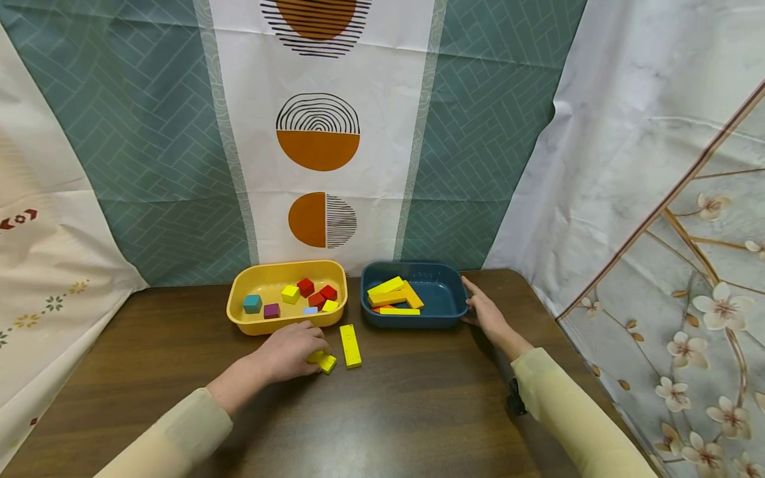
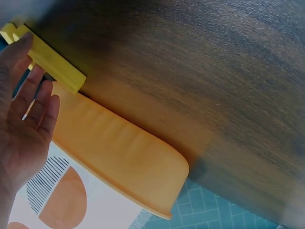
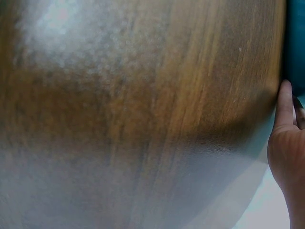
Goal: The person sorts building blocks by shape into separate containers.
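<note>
My left hand [image 1: 294,352] is just in front of the yellow bin, its thumb and fingers pinching a yellow block [image 1: 325,362]. In the left wrist view the thumb lies across one end of that long block [image 2: 55,62], with the fingers on its other side. Another yellow block [image 1: 350,346] lies on the table just to its right. My right hand [image 1: 487,312] rests against the right end of the dark blue bin [image 1: 445,320], its fingers extended along the wall. In the right wrist view the right hand [image 3: 288,148] touches the bin's edge.
The yellow bin [image 1: 254,326] holds several small cubes, among them a teal cube [image 1: 252,304] and a purple cube [image 1: 271,311]. Several yellow and orange long blocks [image 1: 387,299] lie in the blue bin's left half. Patterned curtains [image 1: 323,219] hang behind the brown table [image 1: 406,411].
</note>
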`<state>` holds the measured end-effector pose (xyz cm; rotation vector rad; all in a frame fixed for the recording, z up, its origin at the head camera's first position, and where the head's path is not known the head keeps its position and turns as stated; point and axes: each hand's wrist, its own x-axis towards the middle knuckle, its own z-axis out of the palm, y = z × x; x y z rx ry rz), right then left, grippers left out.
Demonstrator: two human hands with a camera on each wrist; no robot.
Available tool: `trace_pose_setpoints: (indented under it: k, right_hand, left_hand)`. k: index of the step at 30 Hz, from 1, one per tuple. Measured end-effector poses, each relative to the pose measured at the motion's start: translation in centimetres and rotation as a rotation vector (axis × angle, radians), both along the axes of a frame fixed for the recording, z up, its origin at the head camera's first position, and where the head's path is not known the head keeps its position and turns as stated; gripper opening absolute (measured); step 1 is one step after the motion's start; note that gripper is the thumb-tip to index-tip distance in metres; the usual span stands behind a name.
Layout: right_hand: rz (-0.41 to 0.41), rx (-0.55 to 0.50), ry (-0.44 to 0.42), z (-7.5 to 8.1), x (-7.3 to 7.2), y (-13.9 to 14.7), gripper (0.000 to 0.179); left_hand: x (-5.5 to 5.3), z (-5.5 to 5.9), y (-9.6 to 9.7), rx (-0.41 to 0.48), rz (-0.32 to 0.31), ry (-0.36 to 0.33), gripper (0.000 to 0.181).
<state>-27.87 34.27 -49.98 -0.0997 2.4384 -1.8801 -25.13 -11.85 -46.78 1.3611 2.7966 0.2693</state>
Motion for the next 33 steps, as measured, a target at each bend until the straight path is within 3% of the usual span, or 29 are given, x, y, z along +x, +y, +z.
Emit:
trace_pose_setpoints:
  k: [15, 22, 29, 33]
  right_hand:
    - [0.014, -0.001, 0.015, 0.1, 0.2, -0.1, 0.064]
    - [0.038, -0.050, -0.022, 2.8, 1.4, -1.0, 0.065]
    - [0.017, -0.028, 0.004, 0.3, 0.1, -0.1, 0.063]
    - [0.009, 0.000, 0.016, 0.0, 0.0, -0.1, 0.064]
  left_hand:
    - [0.1, -0.1, -0.4, -0.017, 0.011, -0.003, 0.033]
    - [0.3, 0.2, -0.3, -0.018, 0.000, 0.012, 0.033]
    - [0.6, 1.0, -0.1, 0.016, 0.016, 0.015, 0.034]
    - [0.8, 1.4, 0.1, 0.053, 0.021, 0.016, 0.035]
